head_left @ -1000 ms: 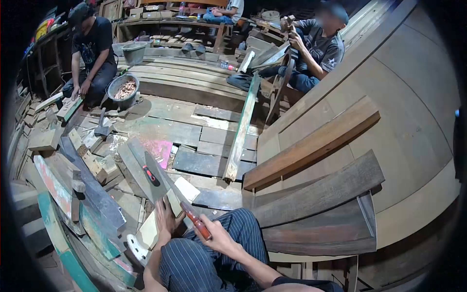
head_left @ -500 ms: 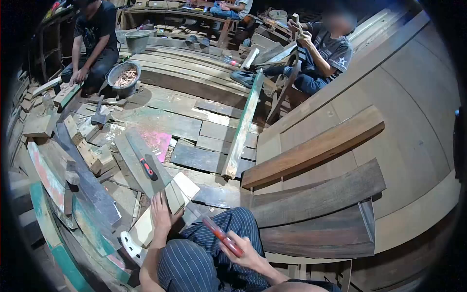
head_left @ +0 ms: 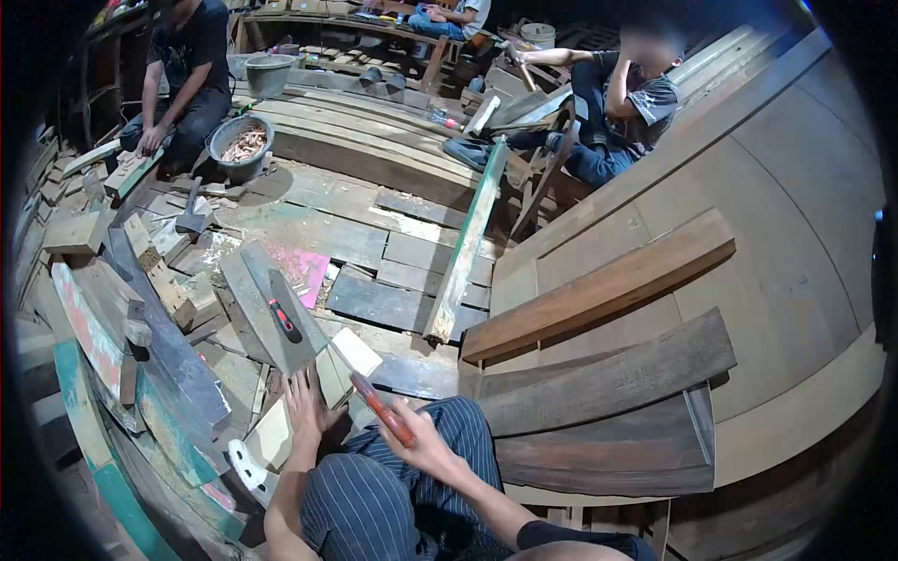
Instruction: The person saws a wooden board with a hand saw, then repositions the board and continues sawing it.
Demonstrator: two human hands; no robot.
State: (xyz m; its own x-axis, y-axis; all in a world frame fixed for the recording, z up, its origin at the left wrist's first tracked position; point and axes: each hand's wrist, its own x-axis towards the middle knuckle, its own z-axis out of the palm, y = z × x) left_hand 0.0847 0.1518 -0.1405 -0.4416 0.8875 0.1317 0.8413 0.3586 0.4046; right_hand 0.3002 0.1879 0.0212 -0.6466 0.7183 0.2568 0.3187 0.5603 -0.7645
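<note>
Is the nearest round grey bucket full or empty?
Mostly full: light-brown wood chips spread across the inside of the round grey bucket, a little below its rim. Their depth is hidden.

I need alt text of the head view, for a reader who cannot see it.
The right hand holds a glossy reddish-brown-handled tool; the left hand rests against a pale wooden block. Pieces of wood lie around, and three people are beyond.

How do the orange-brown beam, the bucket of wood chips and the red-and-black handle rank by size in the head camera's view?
Largest to smallest:
1. Orange-brown beam
2. Bucket of wood chips
3. Red-and-black handle
</note>
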